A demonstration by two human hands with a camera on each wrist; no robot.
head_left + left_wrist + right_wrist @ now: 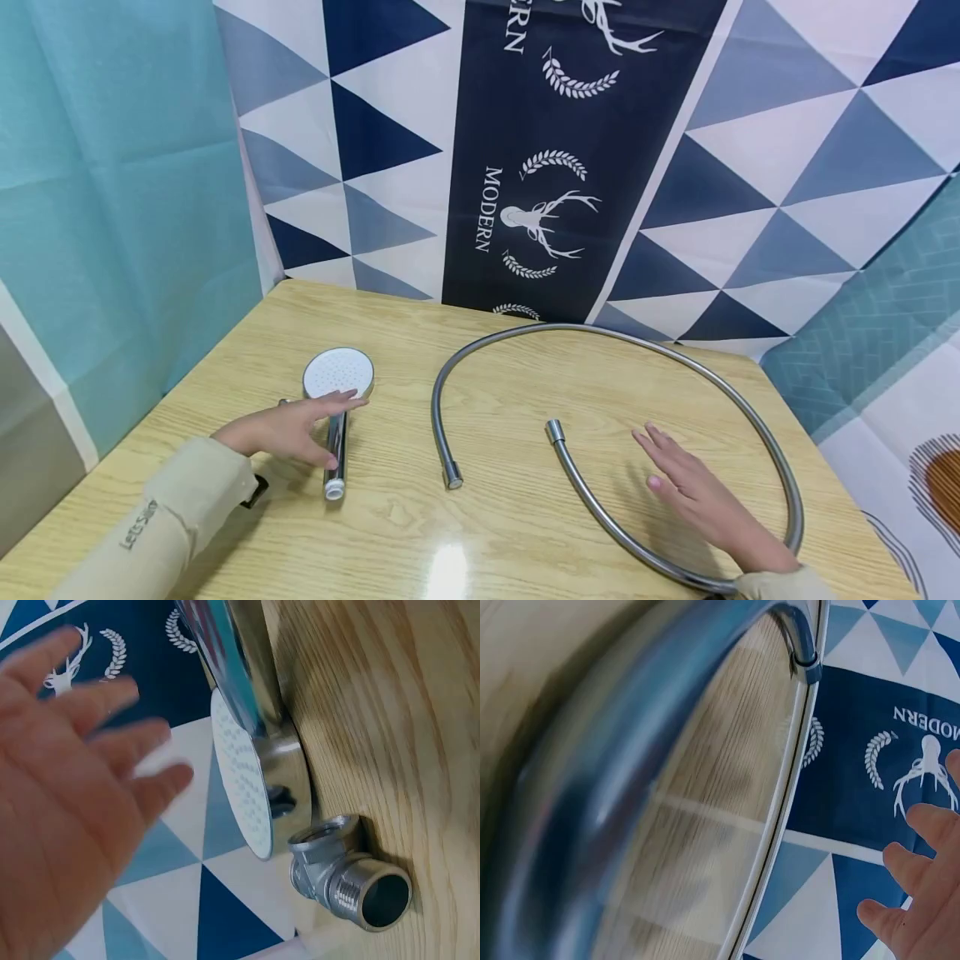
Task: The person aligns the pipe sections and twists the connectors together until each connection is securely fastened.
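A handheld shower head [337, 372] with a white nozzle face and chrome handle lies on the left part of the table. My left hand [292, 429] is over its handle, thumb and fingers spread and not closed round it. Beside the shower head, the left wrist view shows a threaded metal pipe fitting [349, 874], mostly hidden behind my hand in the head view. On the right, my right hand [697, 492] hovers inside the loop of a metal shower hose [720, 383], its fingers extended and holding nothing. Both hose ends point toward the table's middle.
The wooden table [390, 542] meets a patterned curtain [390, 167] with triangles and a deer print at its back edge. A teal cloth [127, 183] hangs along the left side, and another patterned cloth [885, 333] drops along the right.
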